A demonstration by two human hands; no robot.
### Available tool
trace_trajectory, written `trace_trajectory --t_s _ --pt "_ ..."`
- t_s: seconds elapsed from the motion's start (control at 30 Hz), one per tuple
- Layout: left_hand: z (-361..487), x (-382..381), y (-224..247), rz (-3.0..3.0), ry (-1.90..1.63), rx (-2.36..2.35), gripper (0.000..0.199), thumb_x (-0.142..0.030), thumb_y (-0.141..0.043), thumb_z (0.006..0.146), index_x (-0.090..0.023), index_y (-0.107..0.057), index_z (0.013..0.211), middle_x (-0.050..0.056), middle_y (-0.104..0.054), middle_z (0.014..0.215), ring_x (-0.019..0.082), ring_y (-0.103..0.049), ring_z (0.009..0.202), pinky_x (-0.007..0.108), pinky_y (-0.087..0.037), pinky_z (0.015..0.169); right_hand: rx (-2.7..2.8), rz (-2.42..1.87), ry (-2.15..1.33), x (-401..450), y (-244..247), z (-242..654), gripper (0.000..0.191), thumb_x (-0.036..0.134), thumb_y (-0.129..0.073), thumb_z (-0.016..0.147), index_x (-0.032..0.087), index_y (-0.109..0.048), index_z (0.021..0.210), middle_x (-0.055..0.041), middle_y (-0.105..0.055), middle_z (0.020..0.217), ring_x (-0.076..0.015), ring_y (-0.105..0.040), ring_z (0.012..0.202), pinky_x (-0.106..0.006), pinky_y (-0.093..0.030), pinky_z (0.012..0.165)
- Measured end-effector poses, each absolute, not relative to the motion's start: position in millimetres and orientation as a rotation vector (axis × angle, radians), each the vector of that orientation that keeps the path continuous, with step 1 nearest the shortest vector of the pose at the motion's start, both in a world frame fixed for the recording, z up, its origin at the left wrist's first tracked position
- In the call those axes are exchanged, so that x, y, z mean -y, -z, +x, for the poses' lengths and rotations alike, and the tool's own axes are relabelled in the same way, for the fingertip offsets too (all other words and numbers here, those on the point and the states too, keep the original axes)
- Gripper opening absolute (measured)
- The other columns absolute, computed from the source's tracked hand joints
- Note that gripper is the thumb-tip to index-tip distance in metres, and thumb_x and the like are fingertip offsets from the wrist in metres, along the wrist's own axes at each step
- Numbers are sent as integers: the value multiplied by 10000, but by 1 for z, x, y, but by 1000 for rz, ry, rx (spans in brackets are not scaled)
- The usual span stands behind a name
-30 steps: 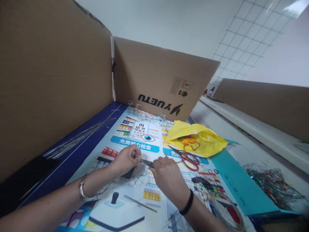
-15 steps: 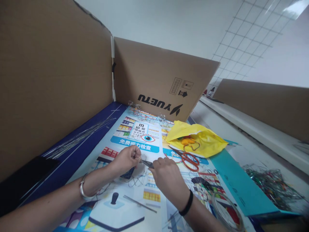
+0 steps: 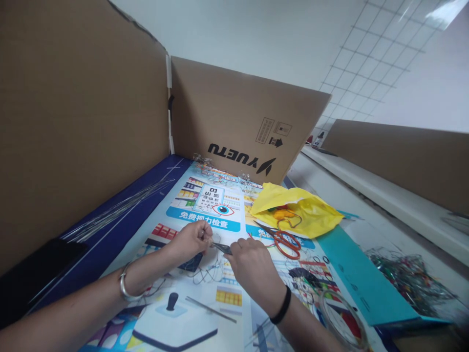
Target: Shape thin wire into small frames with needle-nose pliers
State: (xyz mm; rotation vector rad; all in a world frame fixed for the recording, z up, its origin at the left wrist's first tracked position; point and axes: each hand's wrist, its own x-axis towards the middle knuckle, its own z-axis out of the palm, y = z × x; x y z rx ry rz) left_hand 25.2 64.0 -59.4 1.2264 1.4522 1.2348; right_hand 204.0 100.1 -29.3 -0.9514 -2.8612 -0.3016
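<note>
My right hand (image 3: 252, 269) is wrapped round a pair of pliers (image 3: 223, 248), whose narrow dark jaws point left. Just beyond their tip, my left hand (image 3: 192, 242) is closed in a pinch; whatever lies between its fingers is too small to make out. Thin bent wires (image 3: 210, 274) lie on the printed sheet below both hands. Under my left hand sits a small dark block (image 3: 191, 264), partly covered by it. A straight thin rod (image 3: 210, 309) rests on the sheet nearer to me.
Orange-handled scissors (image 3: 287, 244) lie against a yellow bag (image 3: 300, 210) with orange items inside. A wire coil (image 3: 342, 318) is at lower right, a tangled wire pile (image 3: 410, 278) beyond. Long wires (image 3: 117, 212) lie left. Cardboard panels (image 3: 234, 112) stand behind and left.
The view has shifted very slightly. Both hands keep nearly the same position, with the pliers' tip still close to my left fingers.
</note>
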Motion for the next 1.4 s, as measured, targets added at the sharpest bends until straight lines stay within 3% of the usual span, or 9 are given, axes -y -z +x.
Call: trace_trajectory --t_s 0.4,0.67,0.9,1.4 --pt "22 -68 64 1253 -1196 -1445 138 -195 -564 616 -190 -439 672 -90 -445 498 71 -432 430 184 -318 445 2909 -1009 221 -104 29 203 180 334 -534 850 170 -594 808 -52 -624 790 -191 -572 762 -295 -364 663" --pt "9 -66 67 1499 -1102 -1531 168 -200 -569 651 -183 -566 817 3 -617 788 154 -570 728 244 -434 655 2903 -1096 226 -113 36 205 223 365 -500 864 174 -602 812 -56 -647 805 -188 -595 750 -272 -365 624" --pt "-1 -70 74 1646 -1130 -1642 245 -293 -582 715 -186 -626 931 44 -659 920 197 -592 826 278 -443 736 2885 -1109 234 -119 41 204 220 360 -489 866 178 -601 814 -53 -649 811 -194 -602 760 -276 -373 626" --pt "-6 -70 70 1789 -994 -1895 218 -305 -514 744 -186 -654 861 44 -650 889 189 -587 823 265 -435 724 2815 -1184 194 -129 41 207 244 372 -471 869 173 -606 829 -70 -641 836 -198 -585 812 -266 -379 668"
